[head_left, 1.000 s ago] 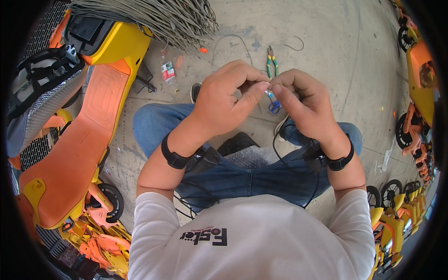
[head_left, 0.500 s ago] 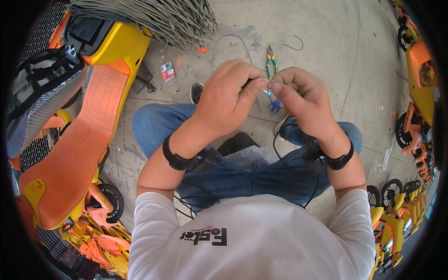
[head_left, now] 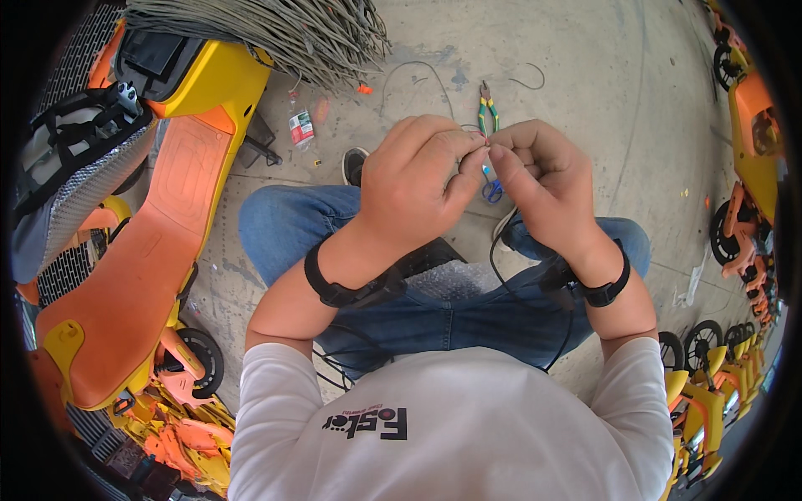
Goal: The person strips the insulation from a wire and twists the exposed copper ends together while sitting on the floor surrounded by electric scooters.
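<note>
My left hand (head_left: 424, 179) and my right hand (head_left: 547, 179) meet at the fingertips above my lap. Both are closed in a pinch on a thin wire (head_left: 487, 141), of which only a short reddish bit shows between the fingers. The rest of it is hidden. Beyond my fingertips, on the concrete floor, lie pliers (head_left: 488, 107) with green and yellow handles. Scissors with blue handles (head_left: 492, 191) rest closer to me, partly behind my right hand. A loose thin dark cable (head_left: 436, 77) curves across the floor ahead.
A thick bundle of grey cables (head_left: 284, 33) lies at the far left. Beside me on the left stands a yellow and orange scooter (head_left: 142, 242) with a grey bag (head_left: 75, 167). A plastic bottle (head_left: 300, 127) is on the floor. Several yellow vehicles (head_left: 756, 125) line the right.
My left hand has turned and shifted slightly right, its fingers now closer against the right fingertips. A reddish bit of wire has come into sight between them.
</note>
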The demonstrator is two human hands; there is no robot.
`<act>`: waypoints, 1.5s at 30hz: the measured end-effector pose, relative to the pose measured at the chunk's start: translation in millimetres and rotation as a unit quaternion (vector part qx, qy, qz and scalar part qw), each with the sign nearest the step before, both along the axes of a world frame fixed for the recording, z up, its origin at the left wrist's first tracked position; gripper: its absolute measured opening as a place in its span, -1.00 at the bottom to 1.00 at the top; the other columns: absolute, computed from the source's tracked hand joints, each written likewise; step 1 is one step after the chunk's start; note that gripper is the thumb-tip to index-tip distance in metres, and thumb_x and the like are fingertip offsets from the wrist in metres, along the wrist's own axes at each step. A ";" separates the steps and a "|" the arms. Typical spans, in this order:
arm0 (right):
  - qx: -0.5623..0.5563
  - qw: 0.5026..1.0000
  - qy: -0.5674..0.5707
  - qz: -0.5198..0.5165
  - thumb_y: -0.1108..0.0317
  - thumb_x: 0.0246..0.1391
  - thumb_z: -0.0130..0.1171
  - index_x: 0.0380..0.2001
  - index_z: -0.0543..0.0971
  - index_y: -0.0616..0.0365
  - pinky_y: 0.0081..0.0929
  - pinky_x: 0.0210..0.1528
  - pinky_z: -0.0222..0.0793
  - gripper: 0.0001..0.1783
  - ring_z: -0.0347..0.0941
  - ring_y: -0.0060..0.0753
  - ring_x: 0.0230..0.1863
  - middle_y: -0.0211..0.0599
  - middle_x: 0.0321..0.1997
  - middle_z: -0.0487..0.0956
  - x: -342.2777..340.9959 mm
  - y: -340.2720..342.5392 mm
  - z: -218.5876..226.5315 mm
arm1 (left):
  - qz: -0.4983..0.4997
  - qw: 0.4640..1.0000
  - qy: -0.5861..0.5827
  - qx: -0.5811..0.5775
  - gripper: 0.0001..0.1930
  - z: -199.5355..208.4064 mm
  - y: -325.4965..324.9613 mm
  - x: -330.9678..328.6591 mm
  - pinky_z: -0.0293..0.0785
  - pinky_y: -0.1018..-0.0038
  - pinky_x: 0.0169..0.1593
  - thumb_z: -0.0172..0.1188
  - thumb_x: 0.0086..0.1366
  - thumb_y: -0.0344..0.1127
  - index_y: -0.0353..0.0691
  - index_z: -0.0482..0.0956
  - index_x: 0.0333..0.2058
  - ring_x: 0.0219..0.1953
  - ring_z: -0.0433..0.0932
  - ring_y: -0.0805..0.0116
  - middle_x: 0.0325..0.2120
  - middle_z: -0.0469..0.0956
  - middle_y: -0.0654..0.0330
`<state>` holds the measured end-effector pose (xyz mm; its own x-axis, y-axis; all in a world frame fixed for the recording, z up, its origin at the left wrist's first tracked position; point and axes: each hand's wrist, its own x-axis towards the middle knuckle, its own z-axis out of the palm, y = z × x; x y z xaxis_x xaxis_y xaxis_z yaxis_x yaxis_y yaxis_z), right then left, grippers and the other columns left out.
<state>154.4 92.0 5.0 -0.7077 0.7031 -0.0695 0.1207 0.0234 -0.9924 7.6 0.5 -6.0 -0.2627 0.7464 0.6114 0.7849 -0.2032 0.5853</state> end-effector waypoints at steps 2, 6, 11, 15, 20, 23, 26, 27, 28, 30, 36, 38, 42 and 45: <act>0.030 0.999 0.026 0.001 0.50 0.11 0.14 -0.34 0.54 0.24 -0.72 -0.57 0.05 -0.95 0.05 -0.81 -0.61 -0.64 -0.68 0.26 0.5 -1.6 -6.9 | 0.000 1.000 0.019 0.012 -0.82 -1.0 1.6 -0.9 0.45 0.43 -0.43 0.34 -0.06 -0.52 -0.26 0.60 -0.41 -0.47 0.52 0.23 -0.46 0.55 0.16; 0.077 0.997 0.017 0.014 0.52 0.11 0.14 -0.34 0.53 0.24 -0.70 -0.61 0.03 -0.95 0.05 -0.81 -0.65 -0.62 -0.72 0.24 1.0 -2.0 -9.3 | 0.007 0.998 0.058 0.020 -0.80 -1.6 1.6 -0.3 0.45 0.39 -0.40 0.32 -0.13 -0.57 -0.26 0.59 -0.44 -0.46 0.52 0.19 -0.47 0.54 0.14; 0.136 0.990 0.018 0.025 0.53 0.09 0.15 -0.37 0.53 0.23 -0.70 -0.63 0.01 -0.97 0.05 -0.81 -0.67 -0.60 -0.74 0.25 1.7 -2.8 -12.9 | -0.005 0.997 0.076 0.026 -0.79 -1.2 2.0 -1.4 0.44 0.40 -0.42 0.30 -0.16 -0.58 -0.26 0.55 -0.46 -0.47 0.50 0.21 -0.50 0.52 0.16; 0.096 0.995 0.005 0.034 0.53 0.08 0.15 -0.37 0.53 0.22 -0.70 -0.63 0.02 -0.97 0.05 -0.81 -0.67 -0.60 -0.75 0.25 1.2 -3.3 -4.5 | -0.023 0.999 0.017 0.017 -0.80 -0.6 1.3 -3.9 0.39 0.47 -0.46 0.28 -0.15 -0.59 -0.24 0.53 -0.47 -0.54 0.45 0.30 -0.51 0.50 0.18; 0.072 0.997 0.010 0.042 0.53 0.08 0.15 -0.37 0.53 0.23 -0.71 -0.60 0.04 -0.97 0.06 -0.82 -0.65 -0.62 -0.72 0.27 2.2 -1.9 -5.5 | -0.018 0.997 -0.075 0.005 -0.83 -0.7 1.4 -3.2 0.38 0.42 -0.51 0.26 -0.17 -0.55 -0.22 0.48 -0.54 -0.54 0.44 0.24 -0.56 0.47 0.19; 0.031 0.998 0.041 0.023 0.53 0.09 0.14 -0.37 0.53 0.24 -0.72 -0.58 0.05 -0.98 0.08 -0.84 -0.62 -0.65 -0.68 0.30 3.8 -3.9 -0.1 | 0.023 0.992 -0.118 -0.025 -0.85 2.3 0.8 -16.4 0.39 0.45 -0.51 0.25 -0.14 -0.55 -0.23 0.49 -0.53 -0.55 0.44 0.30 -0.57 0.48 0.20; -0.002 1.000 0.019 0.023 0.53 0.11 0.14 -0.37 0.53 0.25 -0.74 -0.55 0.06 -0.97 0.08 -0.85 -0.60 -0.67 -0.65 0.31 4.7 1.6 11.4 | 0.042 0.988 -0.145 -0.036 -0.86 3.5 0.9 -29.2 0.41 0.48 -0.50 0.27 -0.11 -0.53 -0.24 0.52 -0.51 -0.55 0.45 0.35 -0.57 0.49 0.20; -0.002 1.000 0.018 0.022 0.53 0.11 0.14 -0.37 0.53 0.25 -0.74 -0.55 0.06 -0.97 0.08 -0.85 -0.60 -0.67 -0.65 0.31 4.0 1.9 10.1 | 0.027 0.989 -0.146 -0.023 -0.86 3.8 1.4 -30.2 0.43 0.49 -0.49 0.29 -0.09 -0.52 -0.24 0.55 -0.48 -0.55 0.46 0.37 -0.56 0.50 0.20; 0.014 0.999 0.021 0.019 0.52 0.11 0.13 -0.37 0.53 0.26 -0.74 -0.55 0.06 -0.97 0.08 -0.84 -0.60 -0.67 -0.65 0.31 2.7 2.1 7.4 | 0.026 0.989 -0.146 -0.023 -0.86 5.9 1.4 -27.4 0.43 0.49 -0.49 0.29 -0.09 -0.52 -0.24 0.55 -0.48 -0.55 0.46 0.37 -0.56 0.50 0.20; 0.030 0.999 0.024 0.018 0.52 0.12 0.13 -0.37 0.53 0.26 -0.74 -0.55 0.05 -0.97 0.07 -0.84 -0.60 -0.67 -0.66 0.30 2.1 2.1 4.5 | -0.047 0.997 -0.061 -0.017 -0.84 10.8 0.5 -17.1 0.46 0.46 -0.46 0.32 -0.06 -0.49 -0.23 0.58 -0.43 -0.50 0.50 0.31 -0.52 0.53 0.18; 0.060 0.998 0.003 0.024 0.51 0.08 0.18 -0.36 0.54 0.23 -0.72 -0.58 0.04 -0.95 0.05 -0.81 -0.64 -0.64 -0.71 0.25 4.0 2.9 -3.0 | -0.050 0.998 -0.023 -0.012 -0.83 -1.3 -0.4 -9.2 0.47 0.39 -0.42 0.33 -0.06 -0.46 -0.22 0.60 -0.42 -0.44 0.53 0.20 -0.48 0.54 0.15; 0.107 0.994 -0.011 0.028 0.51 0.03 0.21 -0.38 0.55 0.20 -0.70 -0.62 0.05 -0.94 0.06 -0.78 -0.68 -0.59 -0.74 0.25 4.4 2.0 -2.7 | -0.048 0.998 -0.027 -0.009 -0.84 -3.4 0.2 -7.7 0.46 0.40 -0.44 0.32 -0.07 -0.47 -0.22 0.59 -0.43 -0.46 0.52 0.20 -0.49 0.53 0.16; 0.164 0.986 0.017 0.014 0.52 -0.01 0.23 -0.41 0.55 0.17 -0.67 -0.65 0.06 -0.93 0.08 -0.73 -0.71 -0.53 -0.75 0.27 1.0 -0.2 -12.6 | -0.034 0.999 0.033 0.026 -0.86 -2.4 3.1 -5.8 0.43 0.39 -0.48 0.29 -0.11 -0.49 -0.22 0.53 -0.50 -0.51 0.48 0.22 -0.55 0.48 0.19; 0.189 0.982 0.019 0.012 0.53 -0.03 0.24 -0.43 0.56 0.16 -0.66 -0.65 0.09 -0.93 0.11 -0.70 -0.72 -0.49 -0.75 0.29 0.2 -0.9 -12.3 | -0.025 0.998 0.065 0.007 -0.83 0.8 -0.4 -4.5 0.46 0.41 -0.43 0.31 -0.12 -0.53 -0.26 0.55 -0.47 -0.49 0.52 0.23 -0.52 0.53 0.16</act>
<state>154.6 91.1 -7.3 -0.7214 0.6570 0.2190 0.0795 0.3927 -0.9162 3.1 0.1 -5.2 -0.1425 0.7480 0.6482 0.8430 -0.2515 0.4755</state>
